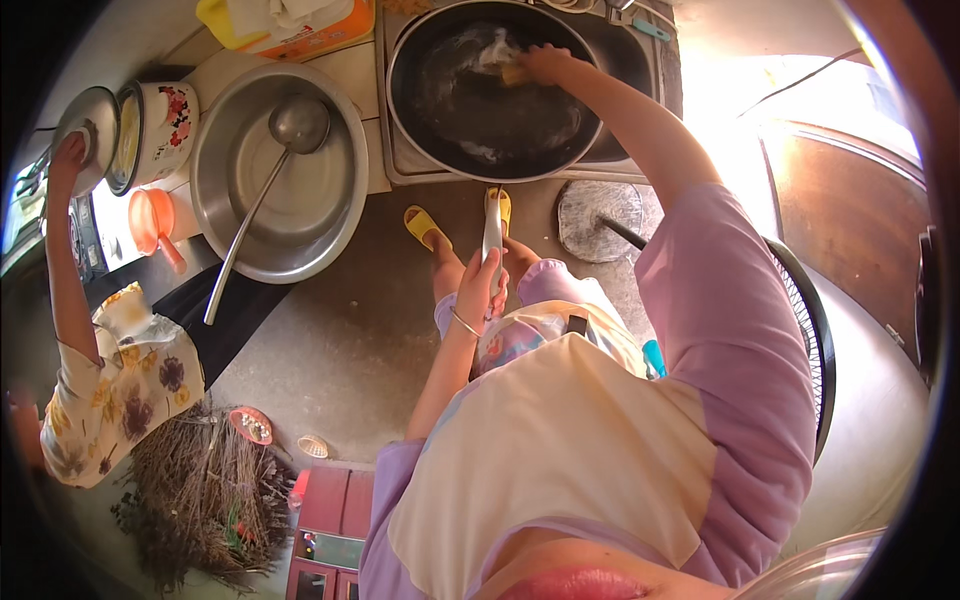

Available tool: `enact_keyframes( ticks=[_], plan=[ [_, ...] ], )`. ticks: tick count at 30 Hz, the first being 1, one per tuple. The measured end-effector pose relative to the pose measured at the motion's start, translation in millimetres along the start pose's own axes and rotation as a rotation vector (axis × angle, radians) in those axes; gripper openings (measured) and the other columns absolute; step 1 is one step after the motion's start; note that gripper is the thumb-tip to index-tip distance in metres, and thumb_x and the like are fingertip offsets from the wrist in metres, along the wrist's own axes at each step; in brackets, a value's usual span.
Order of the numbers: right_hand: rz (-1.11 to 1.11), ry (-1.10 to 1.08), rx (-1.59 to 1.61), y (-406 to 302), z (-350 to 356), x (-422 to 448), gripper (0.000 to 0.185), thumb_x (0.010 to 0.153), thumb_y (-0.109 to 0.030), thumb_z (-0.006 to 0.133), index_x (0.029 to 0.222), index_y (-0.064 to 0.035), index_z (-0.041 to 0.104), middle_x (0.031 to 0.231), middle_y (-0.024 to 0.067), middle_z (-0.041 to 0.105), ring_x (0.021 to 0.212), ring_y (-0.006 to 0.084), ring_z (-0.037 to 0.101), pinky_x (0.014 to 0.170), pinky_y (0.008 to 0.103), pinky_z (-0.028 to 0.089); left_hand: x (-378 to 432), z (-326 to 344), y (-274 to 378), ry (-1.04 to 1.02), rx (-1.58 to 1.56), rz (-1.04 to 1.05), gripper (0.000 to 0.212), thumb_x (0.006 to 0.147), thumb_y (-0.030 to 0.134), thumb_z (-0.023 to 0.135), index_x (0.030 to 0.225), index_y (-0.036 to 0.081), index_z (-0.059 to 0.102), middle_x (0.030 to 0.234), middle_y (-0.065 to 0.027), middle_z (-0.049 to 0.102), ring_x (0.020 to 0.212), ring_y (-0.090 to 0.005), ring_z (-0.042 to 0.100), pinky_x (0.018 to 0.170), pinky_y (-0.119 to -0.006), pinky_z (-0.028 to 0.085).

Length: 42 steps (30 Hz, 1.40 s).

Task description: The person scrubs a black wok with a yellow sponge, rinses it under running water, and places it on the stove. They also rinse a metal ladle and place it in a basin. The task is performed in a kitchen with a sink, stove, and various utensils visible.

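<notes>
A large dark wok (480, 112) with some water and pale foam in it rests over the sink (630, 97). Its pale handle (492, 225) points towards me, and my left hand (480, 289) is wrapped around it. Inside the wok, near the far right wall, my right hand (544, 64) presses a yellowish scrubber (514, 73), perhaps a sponge, against the surface. My fingers partly cover the scrubber, so its shape is not fully seen.
Left of the wok stands a wide metal basin (225, 157) with a long-handled ladle (298, 125) in it. An orange dipper (152, 217) and a floral pot (161, 127) sit beyond. Another person (127, 390) holds a lid (94, 120). A fan (806, 330) stands at right.
</notes>
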State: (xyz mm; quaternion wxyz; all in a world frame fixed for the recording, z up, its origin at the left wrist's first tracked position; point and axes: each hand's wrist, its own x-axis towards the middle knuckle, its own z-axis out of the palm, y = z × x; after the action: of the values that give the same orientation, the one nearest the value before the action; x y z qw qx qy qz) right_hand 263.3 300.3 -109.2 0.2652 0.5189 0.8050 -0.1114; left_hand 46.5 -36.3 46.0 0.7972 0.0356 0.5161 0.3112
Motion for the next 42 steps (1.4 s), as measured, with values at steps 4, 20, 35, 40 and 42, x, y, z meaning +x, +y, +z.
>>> enact_keyframes(
  ticks=[4,20,35,40,42],
  plan=[
    [0.056,-0.031,0.117,-22.0,20.7,-51.9,0.042,0.085,-0.021,0.05,0.126,-0.0138,0.047,0.119,0.0148,0.053,0.111,0.0333,0.052,0.085,0.0471,0.048,-0.4,0.8,1.7,-0.015,-0.007,-0.003,0.03,0.094,0.032,0.049,0.106,0.004,0.049,0.058,-0.002,0.047,0.033,-0.0074,0.036,0.029,-0.021,0.025],
    [-0.098,0.316,0.402,-186.9,42.8,-2.1,0.038,0.078,-0.019,0.053,0.103,0.0093,0.051,0.1,0.0289,0.056,0.093,0.0417,0.059,0.078,0.0434,0.05,-4.3,4.9,7.0,0.03,0.052,-0.026,0.03,0.093,0.032,0.051,0.104,0.004,0.05,0.055,-0.0019,0.046,0.031,-0.0078,0.036,0.028,-0.022,0.026],
    [0.133,1.033,1.145,-123.3,-51.9,65.7,0.055,0.07,0.006,0.053,0.122,-0.0123,0.049,0.111,0.0185,0.048,0.099,0.0396,0.051,0.084,0.0415,0.045,2.7,-12.1,-5.4,-0.012,0.118,-0.04,0.031,0.093,0.041,0.049,0.105,0.012,0.046,0.056,0.0018,0.042,0.032,-0.0068,0.034,0.027,-0.021,0.026],
    [-0.379,0.676,1.101,-163.2,-55.0,39.0,0.054,0.068,0.008,0.049,0.117,-0.0132,0.057,0.105,0.0162,0.049,0.098,0.0363,0.052,0.084,0.04,0.044,-4.6,-13.5,8.3,0.085,0.231,0.064,0.03,0.092,0.035,0.052,0.095,0.006,0.048,0.054,-0.0002,0.043,0.031,-0.0074,0.035,0.028,-0.022,0.026],
    [-0.556,0.449,1.051,-170.1,-52.5,27.9,0.052,0.068,0.008,0.048,0.114,-0.0125,0.058,0.104,0.0151,0.05,0.098,0.0346,0.052,0.085,0.0387,0.043,-4.2,-18.3,10.6,0.091,0.233,0.084,0.03,0.092,0.035,0.053,0.093,0.006,0.048,0.052,0.0002,0.042,0.03,-0.0072,0.034,0.027,-0.022,0.026]
  ],
)
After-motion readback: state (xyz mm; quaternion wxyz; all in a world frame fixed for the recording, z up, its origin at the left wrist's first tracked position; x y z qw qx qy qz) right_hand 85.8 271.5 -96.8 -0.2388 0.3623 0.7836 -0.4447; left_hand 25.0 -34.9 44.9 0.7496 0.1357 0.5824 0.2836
